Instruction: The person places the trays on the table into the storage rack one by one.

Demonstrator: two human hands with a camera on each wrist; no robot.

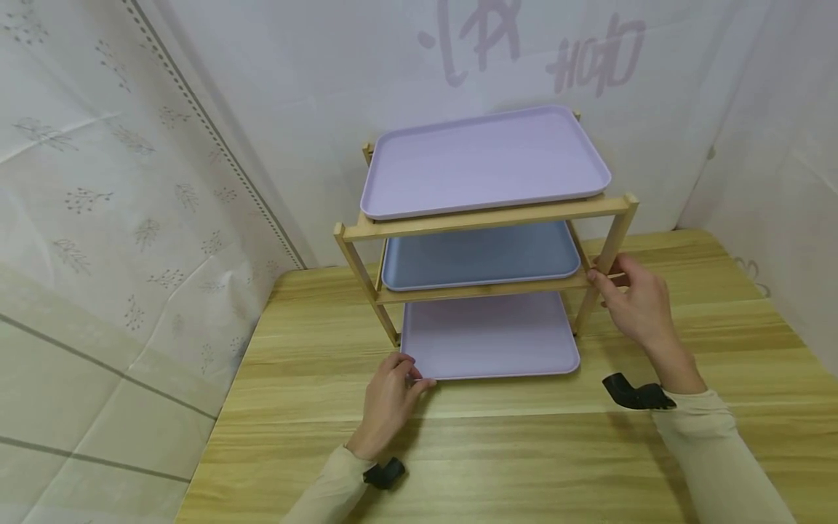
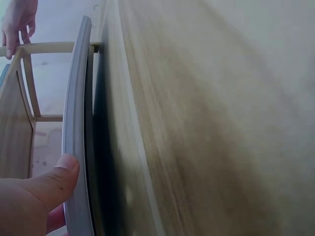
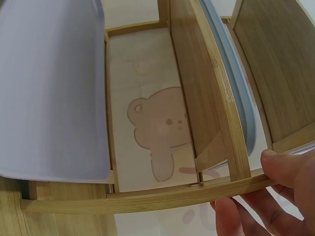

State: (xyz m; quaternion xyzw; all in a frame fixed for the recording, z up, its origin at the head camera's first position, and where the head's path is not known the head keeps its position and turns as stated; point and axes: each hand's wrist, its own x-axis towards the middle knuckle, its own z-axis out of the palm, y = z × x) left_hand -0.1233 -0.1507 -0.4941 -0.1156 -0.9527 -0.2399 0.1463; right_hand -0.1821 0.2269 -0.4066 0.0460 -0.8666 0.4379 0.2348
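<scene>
A three-level wooden rack [image 1: 491, 218] stands on the table with one tray per level. A lilac tray [image 1: 484, 160] lies on top, a blue tray [image 1: 484, 258] on the middle shelf, and another lilac tray [image 1: 484, 346] at the bottom, jutting out past the front posts. My left hand [image 1: 388, 400] pinches this bottom tray by its front left corner; the thumb [image 2: 61, 177] lies along its rim. With the right hand [image 1: 638, 302] I grip the rack's right front post at middle-shelf height, thumb on one side and fingers on the other in the right wrist view.
The wood-grain table [image 1: 484, 466] extends in front of the rack and to both sides. A pale wall covering [image 1: 275, 87] rises close behind the rack, and a patterned covering [image 1: 98, 240] stands along the left. Black wrist straps [image 1: 638, 393] sit over both sleeves.
</scene>
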